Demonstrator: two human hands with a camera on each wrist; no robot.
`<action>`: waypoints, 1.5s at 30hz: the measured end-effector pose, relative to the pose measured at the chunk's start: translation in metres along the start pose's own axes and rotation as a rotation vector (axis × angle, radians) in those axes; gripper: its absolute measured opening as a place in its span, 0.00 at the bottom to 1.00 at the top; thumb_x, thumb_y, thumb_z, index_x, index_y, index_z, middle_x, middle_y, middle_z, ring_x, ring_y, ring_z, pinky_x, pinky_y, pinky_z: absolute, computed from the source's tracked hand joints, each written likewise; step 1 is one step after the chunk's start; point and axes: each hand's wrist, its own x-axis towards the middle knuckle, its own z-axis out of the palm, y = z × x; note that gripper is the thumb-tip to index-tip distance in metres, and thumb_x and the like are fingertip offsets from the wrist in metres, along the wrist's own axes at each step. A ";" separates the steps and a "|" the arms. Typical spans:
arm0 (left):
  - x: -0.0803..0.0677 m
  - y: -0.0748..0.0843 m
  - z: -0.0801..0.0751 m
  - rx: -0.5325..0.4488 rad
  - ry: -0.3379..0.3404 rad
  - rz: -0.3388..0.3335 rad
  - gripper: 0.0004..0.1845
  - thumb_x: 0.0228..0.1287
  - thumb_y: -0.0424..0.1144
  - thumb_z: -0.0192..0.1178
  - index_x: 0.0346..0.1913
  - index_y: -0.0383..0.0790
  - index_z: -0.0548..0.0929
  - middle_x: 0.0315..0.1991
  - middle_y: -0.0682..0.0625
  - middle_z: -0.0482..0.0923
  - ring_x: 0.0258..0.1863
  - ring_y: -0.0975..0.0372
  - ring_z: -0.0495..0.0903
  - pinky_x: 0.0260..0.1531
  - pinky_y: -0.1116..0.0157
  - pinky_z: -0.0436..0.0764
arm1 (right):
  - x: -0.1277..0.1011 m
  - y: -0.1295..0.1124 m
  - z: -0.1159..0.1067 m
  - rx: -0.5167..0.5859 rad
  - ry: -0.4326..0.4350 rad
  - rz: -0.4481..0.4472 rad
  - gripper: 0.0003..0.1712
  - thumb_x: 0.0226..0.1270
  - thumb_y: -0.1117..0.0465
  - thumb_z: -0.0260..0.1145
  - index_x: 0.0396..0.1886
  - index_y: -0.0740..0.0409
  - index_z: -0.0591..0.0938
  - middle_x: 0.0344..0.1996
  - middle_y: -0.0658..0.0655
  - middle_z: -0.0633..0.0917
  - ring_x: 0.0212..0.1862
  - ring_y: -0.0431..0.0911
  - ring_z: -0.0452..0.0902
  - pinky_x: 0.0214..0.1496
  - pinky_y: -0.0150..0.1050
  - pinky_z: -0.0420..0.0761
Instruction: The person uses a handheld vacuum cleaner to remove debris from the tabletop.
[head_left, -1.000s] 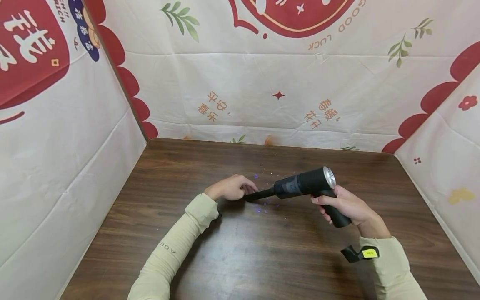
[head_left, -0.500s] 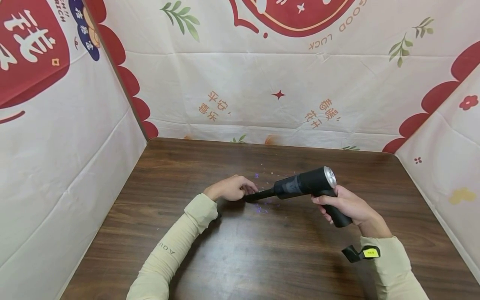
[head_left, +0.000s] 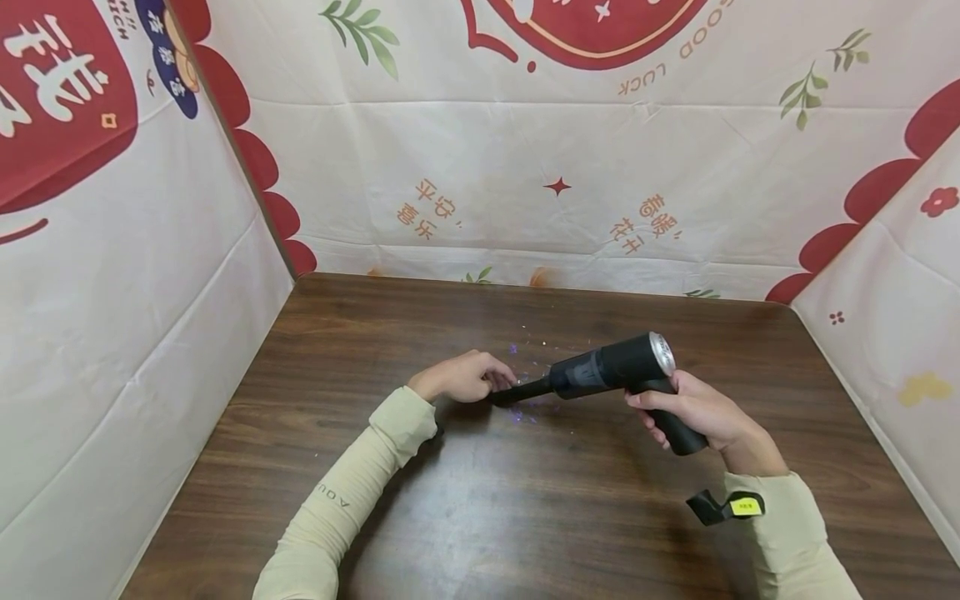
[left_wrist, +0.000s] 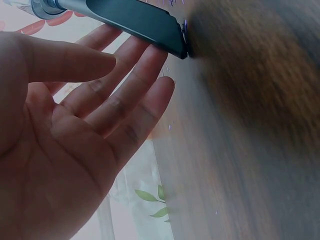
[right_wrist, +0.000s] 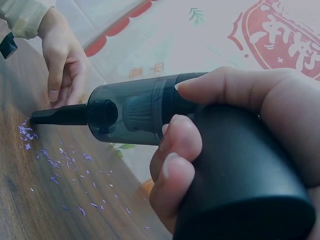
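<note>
In the head view, the handheld vacuum (head_left: 600,369) lay over the table (head_left: 450,500), gripped round its handle by the right hand (head_left: 705,408). Its long axis ran from the silver end (head_left: 662,354) toward a little below 9 o'clock, ending in the black nozzle (head_left: 528,390). That tip lay at 9 o'clock from the right hand but far nearer the left hand (head_left: 459,377), at about its 4 o'clock. The left fingers were loosely extended behind the nozzle, thumb apart, gripping nothing; whether they touched it could not be told. Purple scraps (right_wrist: 27,146) lay right beside the tip.
</note>
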 end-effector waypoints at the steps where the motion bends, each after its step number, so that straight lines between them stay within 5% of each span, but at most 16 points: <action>1: 0.000 0.001 0.000 -0.005 -0.002 -0.002 0.28 0.57 0.17 0.44 0.53 0.39 0.85 0.41 0.48 0.85 0.42 0.62 0.83 0.43 0.69 0.80 | -0.001 0.000 0.000 0.000 -0.002 0.001 0.07 0.76 0.67 0.54 0.47 0.60 0.77 0.25 0.51 0.80 0.23 0.40 0.78 0.26 0.35 0.83; 45: 0.016 0.012 0.008 -0.010 -0.009 0.044 0.27 0.59 0.17 0.44 0.54 0.38 0.85 0.42 0.49 0.85 0.42 0.63 0.82 0.42 0.72 0.80 | -0.023 -0.005 -0.007 -0.092 0.049 -0.014 0.06 0.76 0.68 0.54 0.46 0.60 0.77 0.25 0.50 0.78 0.22 0.41 0.78 0.24 0.38 0.83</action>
